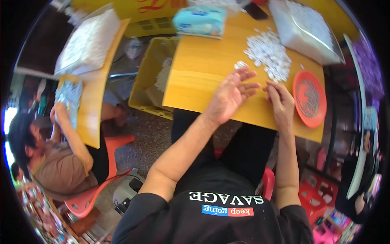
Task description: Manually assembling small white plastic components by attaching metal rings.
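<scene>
My left hand (230, 94) lies over the yellow wooden table (203, 77) with its palm turned up and fingers spread; a few small white pieces (240, 65) lie just beyond its fingertips. My right hand (279, 101) is beside it, fingers curled and pinched together at the fingertips of the left hand; whether it holds a small piece I cannot tell. A heap of small white pieces (269, 53) lies on the table just beyond both hands. An orange plate (310, 98) with thin metal rings sits right of my right hand.
A clear bag of white pieces (305, 28) and a blue tissue pack (200, 21) lie at the table's far side. A yellow crate (154, 77) stands on the floor to the left. Another person (61, 158) sits at a second table (91, 89) on a red chair.
</scene>
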A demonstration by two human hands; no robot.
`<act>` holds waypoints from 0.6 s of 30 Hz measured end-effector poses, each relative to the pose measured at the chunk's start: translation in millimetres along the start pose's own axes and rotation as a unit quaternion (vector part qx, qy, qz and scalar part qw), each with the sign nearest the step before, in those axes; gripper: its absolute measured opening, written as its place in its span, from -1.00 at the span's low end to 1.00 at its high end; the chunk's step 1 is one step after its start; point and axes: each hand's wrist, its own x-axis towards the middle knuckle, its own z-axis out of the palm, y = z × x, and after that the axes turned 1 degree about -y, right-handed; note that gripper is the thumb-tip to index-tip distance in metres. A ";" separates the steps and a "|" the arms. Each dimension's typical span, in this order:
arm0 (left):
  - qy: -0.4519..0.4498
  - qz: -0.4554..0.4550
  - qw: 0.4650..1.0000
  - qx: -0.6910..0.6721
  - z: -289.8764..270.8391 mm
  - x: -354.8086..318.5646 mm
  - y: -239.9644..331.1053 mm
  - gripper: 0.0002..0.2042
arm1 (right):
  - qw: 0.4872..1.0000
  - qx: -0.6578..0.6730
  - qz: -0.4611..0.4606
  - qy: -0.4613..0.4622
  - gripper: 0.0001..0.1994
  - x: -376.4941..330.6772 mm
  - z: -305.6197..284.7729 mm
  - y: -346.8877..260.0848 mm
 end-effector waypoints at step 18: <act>0.020 -0.012 0.998 0.052 8.9 1.7 2.6 -0.56 | 0.980 -0.148 -0.083 0.105 -0.88 20.7 -15.4 8.7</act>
